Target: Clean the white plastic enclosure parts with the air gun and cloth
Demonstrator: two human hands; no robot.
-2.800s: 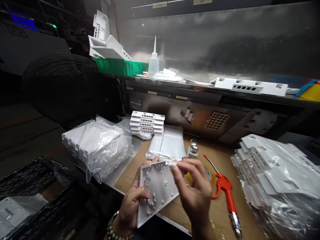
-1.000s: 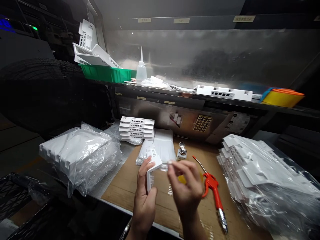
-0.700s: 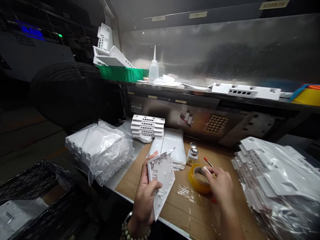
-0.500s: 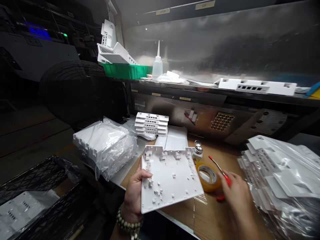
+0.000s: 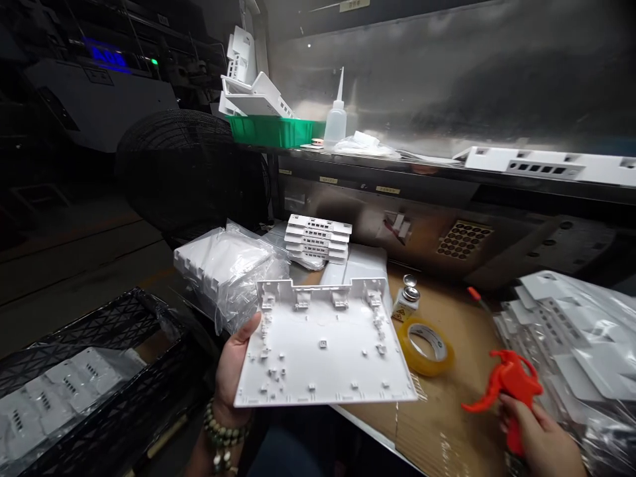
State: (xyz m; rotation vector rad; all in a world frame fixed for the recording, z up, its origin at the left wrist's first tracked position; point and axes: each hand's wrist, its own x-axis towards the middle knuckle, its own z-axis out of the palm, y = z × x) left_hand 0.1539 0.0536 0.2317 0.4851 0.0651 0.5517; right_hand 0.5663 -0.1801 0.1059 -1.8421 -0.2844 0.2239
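over the front of the brown desk (image 5: 454,424), fingers of the left hand (image 5: 232,372) grip a white panel (image 5: 338,364); fingers of the right hand (image 5: 544,438) clasp a red air gun (image 5: 517,379). a tape roll (image 5: 440,363) sits near a bottle (image 5: 406,306).

Back wall (image 5: 447,79): grey metal, with dull reflections | Shelf (image 5: 377,161): metal, runs across the wall | Lower panel (image 5: 342,205): bears small pale labels (image 5: 387,190) | Worktable (image 5: 447,404): brown top | Left side: very dark, large fan (image 5: 169,179) before pale machine (image 5: 119,106) | Floor (image 5: 59,258): dark, faint lines | Lights: blue sign (image 5: 109,58) "A08", small green lamp (image 5: 154,61)
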